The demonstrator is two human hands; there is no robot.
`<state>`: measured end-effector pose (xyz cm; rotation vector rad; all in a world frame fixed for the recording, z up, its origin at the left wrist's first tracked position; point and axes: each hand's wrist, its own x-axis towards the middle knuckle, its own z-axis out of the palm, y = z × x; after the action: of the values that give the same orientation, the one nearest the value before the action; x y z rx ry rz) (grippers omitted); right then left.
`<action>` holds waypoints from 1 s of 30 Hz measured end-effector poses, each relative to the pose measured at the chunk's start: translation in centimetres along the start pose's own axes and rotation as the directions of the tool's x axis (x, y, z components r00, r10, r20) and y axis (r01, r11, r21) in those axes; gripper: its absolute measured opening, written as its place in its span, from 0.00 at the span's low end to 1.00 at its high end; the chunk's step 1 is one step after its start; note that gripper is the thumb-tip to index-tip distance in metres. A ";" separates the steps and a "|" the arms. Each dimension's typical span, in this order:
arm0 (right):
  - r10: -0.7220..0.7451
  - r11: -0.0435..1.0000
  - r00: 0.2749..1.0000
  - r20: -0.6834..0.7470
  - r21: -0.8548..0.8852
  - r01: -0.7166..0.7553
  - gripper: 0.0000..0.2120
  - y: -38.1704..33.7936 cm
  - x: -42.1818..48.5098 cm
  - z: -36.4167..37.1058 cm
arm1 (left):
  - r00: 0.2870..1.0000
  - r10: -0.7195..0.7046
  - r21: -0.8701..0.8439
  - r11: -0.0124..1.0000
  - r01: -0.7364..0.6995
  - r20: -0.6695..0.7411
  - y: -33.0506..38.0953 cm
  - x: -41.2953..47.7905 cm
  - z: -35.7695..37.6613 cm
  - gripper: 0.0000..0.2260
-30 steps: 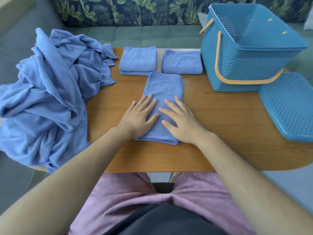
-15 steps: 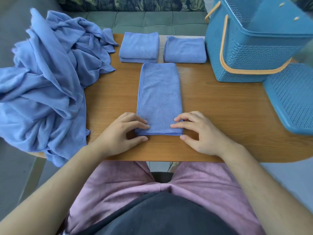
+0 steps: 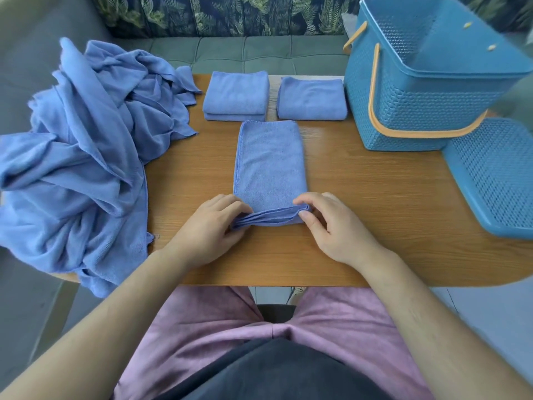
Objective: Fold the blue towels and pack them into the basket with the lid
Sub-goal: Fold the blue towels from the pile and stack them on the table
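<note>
A long, narrow folded blue towel (image 3: 269, 166) lies lengthwise in the middle of the wooden table (image 3: 360, 197). My left hand (image 3: 212, 226) pinches its near left corner and my right hand (image 3: 328, 223) pinches its near right corner; the near edge is lifted a little off the wood. Two folded blue towels lie side by side at the far edge, the left folded towel (image 3: 235, 95) and the right folded towel (image 3: 311, 98). A heap of unfolded blue towels (image 3: 83, 151) covers the table's left end. The blue basket (image 3: 427, 90) with orange handles stands open at the far right.
The basket's blue perforated lid (image 3: 496, 174) lies flat on the table to the right, in front of the basket. A green couch (image 3: 245, 53) runs behind the table. My lap in pink cloth is below the near table edge.
My hands went from pressing flat on the towel's middle to its near corners, pinched them, and have raised the near edge slightly.
</note>
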<state>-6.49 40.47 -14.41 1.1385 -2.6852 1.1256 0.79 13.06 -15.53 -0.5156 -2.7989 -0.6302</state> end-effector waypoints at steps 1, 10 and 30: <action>-0.030 0.999 0.999 0.016 -0.027 0.030 0.12 -0.2 0.1 -0.2 | 1.000 0.001 0.003 1.000 -0.001 0.002 0.0 0.1 -0.1 0.08; -0.103 0.994 0.995 0.010 -0.044 0.103 0.07 -0.9 -1.6 -1.3 | 0.982 -0.189 -0.209 0.959 0.190 0.024 2.3 -0.6 -2.4 0.11; 0.273 0.961 0.960 -0.056 -0.024 -0.275 0.17 1.6 12.0 -0.7 | 0.920 -0.389 -0.215 0.895 0.390 0.052 -4.5 11.3 -2.5 0.13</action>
<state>-16.49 34.26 -11.57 0.7360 -2.8729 1.1197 -10.89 11.39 -11.70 0.0199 -2.8740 -1.0313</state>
